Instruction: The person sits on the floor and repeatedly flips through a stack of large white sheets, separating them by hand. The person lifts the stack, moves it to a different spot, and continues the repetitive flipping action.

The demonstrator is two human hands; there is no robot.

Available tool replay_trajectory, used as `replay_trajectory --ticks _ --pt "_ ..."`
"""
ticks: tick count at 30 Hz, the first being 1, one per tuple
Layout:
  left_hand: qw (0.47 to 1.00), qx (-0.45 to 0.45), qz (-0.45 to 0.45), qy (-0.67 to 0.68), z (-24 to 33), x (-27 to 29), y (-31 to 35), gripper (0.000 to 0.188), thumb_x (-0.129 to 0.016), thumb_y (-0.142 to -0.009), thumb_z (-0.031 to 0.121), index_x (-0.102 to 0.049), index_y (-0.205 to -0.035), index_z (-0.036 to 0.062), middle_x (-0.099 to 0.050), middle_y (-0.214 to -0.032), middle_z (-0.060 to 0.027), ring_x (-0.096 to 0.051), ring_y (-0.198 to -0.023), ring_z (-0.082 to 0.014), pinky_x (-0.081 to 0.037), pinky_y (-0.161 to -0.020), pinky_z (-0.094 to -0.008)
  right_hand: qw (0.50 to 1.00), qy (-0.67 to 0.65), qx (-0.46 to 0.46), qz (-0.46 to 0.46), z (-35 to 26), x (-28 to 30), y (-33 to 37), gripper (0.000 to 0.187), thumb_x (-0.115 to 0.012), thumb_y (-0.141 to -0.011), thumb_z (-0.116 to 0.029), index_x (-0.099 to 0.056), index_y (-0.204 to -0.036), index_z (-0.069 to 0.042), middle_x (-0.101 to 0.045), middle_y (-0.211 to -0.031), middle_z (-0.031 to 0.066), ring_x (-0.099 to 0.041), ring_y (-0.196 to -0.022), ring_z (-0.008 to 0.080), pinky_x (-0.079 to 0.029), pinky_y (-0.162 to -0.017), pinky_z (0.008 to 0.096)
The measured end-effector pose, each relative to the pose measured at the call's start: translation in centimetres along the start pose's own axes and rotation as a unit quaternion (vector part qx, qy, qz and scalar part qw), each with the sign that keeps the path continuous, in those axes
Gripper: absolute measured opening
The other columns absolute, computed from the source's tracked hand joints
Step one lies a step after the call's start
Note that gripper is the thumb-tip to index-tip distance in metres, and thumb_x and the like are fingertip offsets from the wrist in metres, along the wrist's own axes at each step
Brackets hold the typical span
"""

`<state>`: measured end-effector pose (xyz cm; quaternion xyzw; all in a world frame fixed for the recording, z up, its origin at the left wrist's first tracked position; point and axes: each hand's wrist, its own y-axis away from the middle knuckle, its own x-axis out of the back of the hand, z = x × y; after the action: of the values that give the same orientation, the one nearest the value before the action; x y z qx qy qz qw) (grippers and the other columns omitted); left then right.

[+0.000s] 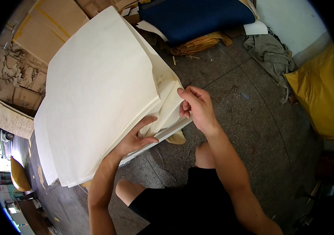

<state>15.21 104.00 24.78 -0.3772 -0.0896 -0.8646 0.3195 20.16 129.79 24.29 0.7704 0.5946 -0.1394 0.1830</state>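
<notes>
The stack of white sheets [100,86] lies beyond the person's left knee [128,191]; its support is mostly hidden. At the stack's near edge, the left hand [131,141] has its grip open, thumb spread, some fingers hidden. At the stack's right corner, the right hand [198,107] brings thumb and forefinger together; whether this grip pinches paper, I cannot tell. Right of the stack, a yellow sack [319,98] fades into darkness.
</notes>
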Motion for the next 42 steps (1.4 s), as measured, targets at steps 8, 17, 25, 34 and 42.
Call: replay_trajectory --ticks 8,17,25,34,42 --pt "1.0 0.019 0.001 -0.003 0.3 0.2 -0.2 0.061 -0.089 -0.073 0.032 -0.067 -0.126 0.0104 -0.069 -0.126 -0.0088 -0.061 -0.118 -0.0242 -0.046 -0.104 -0.0372 1.0 -0.011 -0.009 0.004 0.5 0.3 -0.1 0.033 -0.069 -0.096 -0.024 -0.054 -0.069 -0.011 -0.049 -0.061 -0.0025 -0.057 -0.053 0.011 -0.035 -0.046 0.0248" --pt "1.0 0.024 -0.001 -0.005 0.0 0.1 -0.1 0.057 -0.089 -0.075 0.026 -0.067 -0.125 0.0093 -0.069 -0.125 -0.0082 -0.061 -0.116 -0.0223 -0.047 -0.101 -0.0348 1.0 -0.015 -0.002 0.001 0.8 0.7 0.1 0.035 -0.068 -0.097 -0.027 -0.053 -0.07 -0.011 -0.05 -0.061 -0.0028 -0.056 -0.053 0.0097 -0.036 -0.046 0.0238" --pt "1.0 -0.008 -0.004 0.002 -0.3 0.5 -0.1 0.05 -0.083 -0.083 0.009 -0.065 -0.13 0.0088 -0.068 -0.126 -0.0104 -0.061 -0.116 -0.0222 -0.047 -0.102 -0.035 1.0 -0.028 0.007 -0.002 1.3 1.0 0.2 0.037 -0.068 -0.097 -0.03 -0.053 -0.07 -0.01 -0.051 -0.063 -0.0017 -0.057 -0.054 0.01 -0.037 -0.047 0.0241" --pt "0.991 0.097 -0.089 -0.026 -0.2 1.3 0.3 0.045 -0.067 -0.091 0.006 -0.062 -0.135 0.0107 -0.066 -0.125 -0.0147 -0.061 -0.115 -0.0279 -0.048 -0.097 -0.0362 0.994 0.104 0.015 0.008 0.2 0.4 0.1 0.036 -0.07 -0.095 -0.026 -0.053 -0.068 -0.01 -0.05 -0.058 -0.0014 -0.052 -0.05 0.0083 -0.034 -0.046 0.0234" --pt "1.0 0.0 0.022 -0.011 -0.3 -0.3 0.1 0.06 -0.09 -0.073 0.027 -0.067 -0.126 0.0105 -0.068 -0.121 -0.0098 -0.06 -0.114 -0.0278 -0.046 -0.1 -0.0383 1.0 0.015 -0.017 0.012 -0.4 -0.3 0.1 0.036 -0.071 -0.094 -0.025 -0.052 -0.066 -0.011 -0.051 -0.059 -0.0017 -0.056 -0.051 0.0099 -0.035 -0.044 0.0246"
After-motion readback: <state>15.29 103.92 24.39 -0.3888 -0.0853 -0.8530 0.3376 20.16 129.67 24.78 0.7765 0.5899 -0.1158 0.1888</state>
